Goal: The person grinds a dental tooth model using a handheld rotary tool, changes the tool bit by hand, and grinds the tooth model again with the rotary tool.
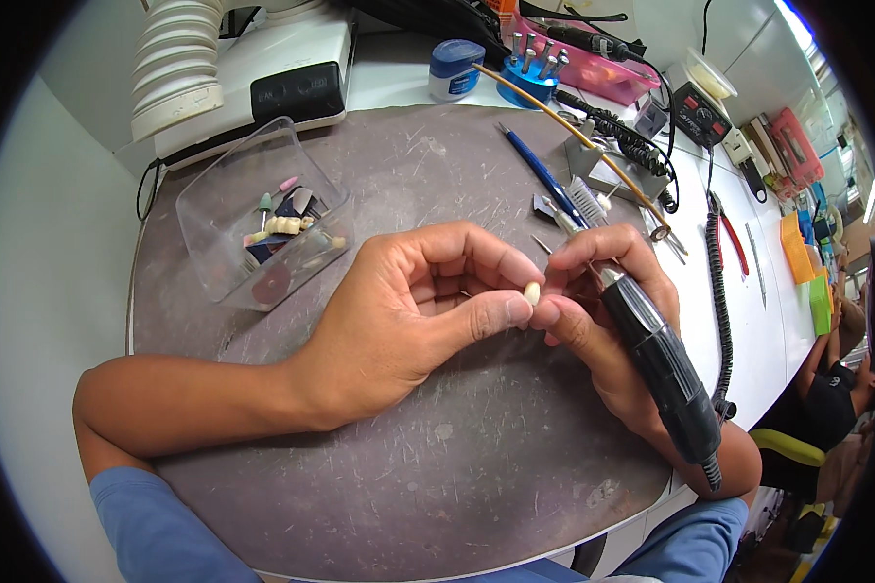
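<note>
My left hand [389,316] is closed, pinching a small cream-coloured dental crown [532,292] between thumb and index finger over the middle of the mat. Close beside it, my right hand [588,335] is closed around a black rotary handpiece [663,364]. The handpiece slants, its cable end toward the lower right. Its working tip is hidden behind the right fingers. The thumb tip of my right hand comes up to the crown; whether it touches I cannot tell. A transparent plastic box [214,219] lies left of my hands, with a tooth model [287,225] and mounted grinding points inside.
A scratched grey mat [399,496] covers the table. Beyond my hands lie a blue pen [535,160], a brush [585,201] and a long thin stick [564,126]. A blue bur stand [530,83] and lidded jar [455,70] stand behind. A coiled cord [717,301] runs along the right.
</note>
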Action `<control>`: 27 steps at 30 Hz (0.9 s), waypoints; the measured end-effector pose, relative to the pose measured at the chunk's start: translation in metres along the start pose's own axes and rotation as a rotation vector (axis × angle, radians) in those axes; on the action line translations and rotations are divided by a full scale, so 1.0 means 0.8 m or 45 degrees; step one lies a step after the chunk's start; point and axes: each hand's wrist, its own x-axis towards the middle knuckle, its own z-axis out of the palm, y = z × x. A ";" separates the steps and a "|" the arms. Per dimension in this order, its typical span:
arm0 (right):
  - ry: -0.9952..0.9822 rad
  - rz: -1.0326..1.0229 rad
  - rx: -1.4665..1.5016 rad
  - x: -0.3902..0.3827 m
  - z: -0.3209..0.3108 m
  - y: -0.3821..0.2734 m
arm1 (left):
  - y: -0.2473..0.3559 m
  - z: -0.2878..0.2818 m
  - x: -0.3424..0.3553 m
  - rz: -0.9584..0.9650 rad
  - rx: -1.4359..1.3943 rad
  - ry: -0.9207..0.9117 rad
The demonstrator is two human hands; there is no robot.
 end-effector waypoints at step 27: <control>-0.027 -0.925 -0.305 0.000 -0.008 0.010 | 0.000 -0.008 -0.008 -0.094 -0.228 -0.040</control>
